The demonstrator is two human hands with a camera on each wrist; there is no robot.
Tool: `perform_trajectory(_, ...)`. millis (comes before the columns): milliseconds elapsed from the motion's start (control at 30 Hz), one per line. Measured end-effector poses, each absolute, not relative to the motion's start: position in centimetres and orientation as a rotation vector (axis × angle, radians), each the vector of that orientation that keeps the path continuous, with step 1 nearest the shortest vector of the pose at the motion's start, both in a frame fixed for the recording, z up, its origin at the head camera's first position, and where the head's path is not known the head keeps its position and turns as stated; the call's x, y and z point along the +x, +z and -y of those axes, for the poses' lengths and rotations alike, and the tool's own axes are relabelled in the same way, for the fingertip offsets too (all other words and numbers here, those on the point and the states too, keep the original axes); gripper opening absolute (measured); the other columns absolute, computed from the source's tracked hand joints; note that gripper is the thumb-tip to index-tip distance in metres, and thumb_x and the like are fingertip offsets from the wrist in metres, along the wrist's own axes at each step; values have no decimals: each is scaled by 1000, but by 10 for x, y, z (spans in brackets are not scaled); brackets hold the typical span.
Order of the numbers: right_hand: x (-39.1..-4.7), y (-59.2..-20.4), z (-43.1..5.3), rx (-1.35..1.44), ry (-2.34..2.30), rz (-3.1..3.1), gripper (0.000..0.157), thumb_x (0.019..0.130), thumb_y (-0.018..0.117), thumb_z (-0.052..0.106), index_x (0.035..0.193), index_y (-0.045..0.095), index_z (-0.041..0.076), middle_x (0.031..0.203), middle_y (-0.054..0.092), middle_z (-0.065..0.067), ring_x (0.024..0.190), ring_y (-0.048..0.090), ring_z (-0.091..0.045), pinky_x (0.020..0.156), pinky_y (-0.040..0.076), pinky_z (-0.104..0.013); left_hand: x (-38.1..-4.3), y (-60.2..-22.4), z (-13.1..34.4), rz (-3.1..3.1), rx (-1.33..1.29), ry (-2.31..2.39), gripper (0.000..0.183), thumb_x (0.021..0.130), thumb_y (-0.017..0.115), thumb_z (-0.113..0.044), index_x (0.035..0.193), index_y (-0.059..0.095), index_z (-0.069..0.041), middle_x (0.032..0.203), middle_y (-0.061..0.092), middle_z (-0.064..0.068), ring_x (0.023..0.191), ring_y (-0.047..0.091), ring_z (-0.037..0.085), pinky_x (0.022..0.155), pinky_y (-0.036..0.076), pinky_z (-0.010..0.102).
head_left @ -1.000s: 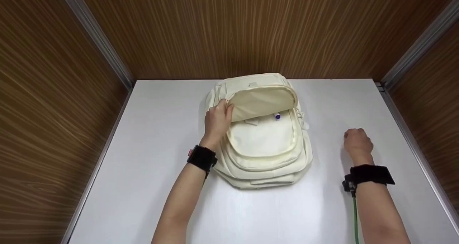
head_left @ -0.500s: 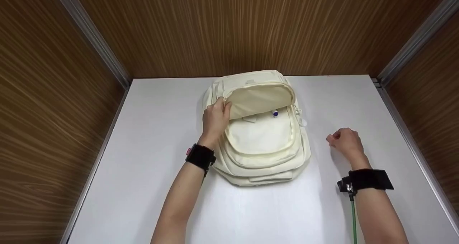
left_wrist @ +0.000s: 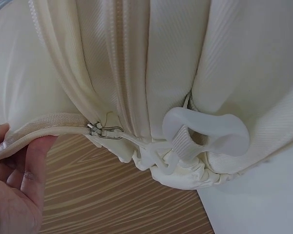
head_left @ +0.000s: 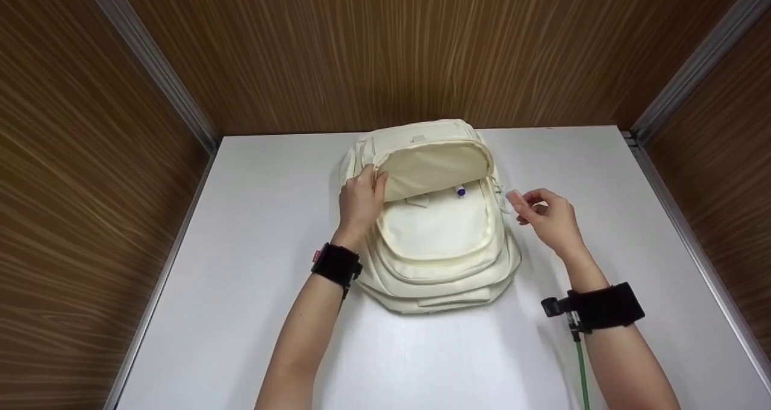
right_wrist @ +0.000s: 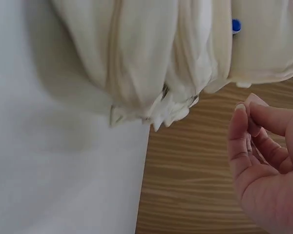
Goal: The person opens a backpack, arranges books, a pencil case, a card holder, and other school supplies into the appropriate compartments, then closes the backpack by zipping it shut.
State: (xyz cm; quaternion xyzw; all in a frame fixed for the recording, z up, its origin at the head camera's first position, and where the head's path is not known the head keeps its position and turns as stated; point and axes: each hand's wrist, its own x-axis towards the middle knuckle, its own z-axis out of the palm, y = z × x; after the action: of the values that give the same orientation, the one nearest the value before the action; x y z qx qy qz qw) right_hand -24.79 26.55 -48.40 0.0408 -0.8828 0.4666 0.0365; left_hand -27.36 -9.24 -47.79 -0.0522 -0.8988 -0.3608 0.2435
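A cream backpack (head_left: 443, 232) lies on the table with its front pocket unzipped. My left hand (head_left: 361, 199) pinches the zippered edge of the raised pocket flap (head_left: 437, 169); in the left wrist view the flap edge (left_wrist: 44, 127) runs between thumb and fingers. Inside the pocket, the blue-purple end of a marker-like thing (head_left: 461, 190) pokes out from under the flap. My right hand (head_left: 551, 217), just right of the backpack, pinches a small pink block (head_left: 516, 199) between thumb and fingertips. Its kind is unclear, and the fingers mostly hide it in the right wrist view.
The white table (head_left: 253, 229) is enclosed by brown wood-grain panels (head_left: 385, 55) at the back and both sides. Zipper pulls and a white plastic buckle (left_wrist: 205, 129) hang from the backpack. A green cable (head_left: 582, 374) trails from the right wrist camera.
My right hand has moved left and away from me, toward the backpack, turning so the pink block shows. My left hand keeps its hold on the flap.
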Motion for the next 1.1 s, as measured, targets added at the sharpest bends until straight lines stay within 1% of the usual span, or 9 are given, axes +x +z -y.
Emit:
perform_trajectory(67, -246, -480, -253, 157, 1522, 2679, 32, 95, 68, 21, 108, 61, -8, 97, 65, -20, 71, 69, -10, 68, 50, -15, -274, -478, 93, 2455, -144, -986, 28, 97, 62, -26, 81, 55, -4, 56, 46, 5, 55, 55, 30, 52, 45, 48)
perform_trajectory(167, -245, -476, -233, 209, 1654, 2641, 26, 94, 68, 11, 108, 62, -10, 97, 66, -23, 72, 70, -10, 71, 52, -17, -275, -478, 93, 2448, -148, -980, 28, 97, 63, -25, 81, 55, -4, 56, 46, 5, 55, 54, 30, 52, 45, 48)
perform_trajectory(367, -245, -477, -201, 298, 1684, 2665, 24, 91, 71, 13, 102, 69, -8, 91, 68, -20, 68, 71, -16, 64, 56, -25, -276, -478, 94, 2441, -148, -970, 28, 97, 63, -25, 81, 55, -4, 56, 44, 4, 54, 51, 28, 51, 44, 48)
perform_trajectory(533, -248, -481, -181, 300, 1472, 2753, 20, 90, 73, 18, 98, 75, -1, 86, 66, -12, 64, 68, -16, 57, 51, -23, -276, -477, 94, 2431, -168, -949, 28, 97, 63, -24, 79, 54, -3, 56, 46, 6, 53, 50, 27, 50, 44, 48)
perform_trajectory(633, -252, -483, -172, 260, 1451, 2791, 21, 91, 72, 22, 99, 76, 3, 79, 68, -10, 59, 65, -14, 53, 47, -22, -277, -476, 94, 2422, -174, -939, 29, 97, 63, -23, 78, 53, -3, 56, 49, 9, 52, 50, 28, 50, 44, 48)
perform_trajectory(733, -256, -484, -165, 237, 1550, 2776, 23, 93, 70, 16, 107, 73, -1, 77, 69, -12, 59, 65, -15, 54, 52, -24, -277, -476, 93, 2424, -163, -933, 29, 96, 64, -23, 79, 54, -3, 58, 54, 12, 53, 54, 31, 51, 45, 49)
perform_trajectory(867, -258, -484, -163, 240, 1681, 2685, 25, 92, 64, -1, 116, 65, -9, 89, 68, -18, 70, 70, -21, 62, 57, -27, -276, -476, 93, 2437, -158, -937, 28, 97, 63, -25, 80, 54, -3, 60, 57, 13, 55, 58, 35, 52, 46, 51)
perform_trajectory(1033, -257, -478, -167, 252, 1676, 2553, 19, 95, 60, 0, 112, 64, -9, 98, 66, -19, 76, 69, -26, 63, 57, -29, -275, -475, 92, 2436, -150, -946, 28, 96, 63, -24, 80, 55, -4, 58, 54, 11, 56, 58, 35, 52, 46, 51)
perform_trajectory(1100, -257, -475, -170, 246, 1638, 2480, 21, 97, 58, 2, 116, 61, -8, 103, 62, -18, 78, 67, -25, 62, 57, -30, -274, -474, 92, 2450, -148, -950, 27, 97, 63, -24, 80, 54, -4, 57, 51, 8, 55, 57, 33, 52, 45, 50)
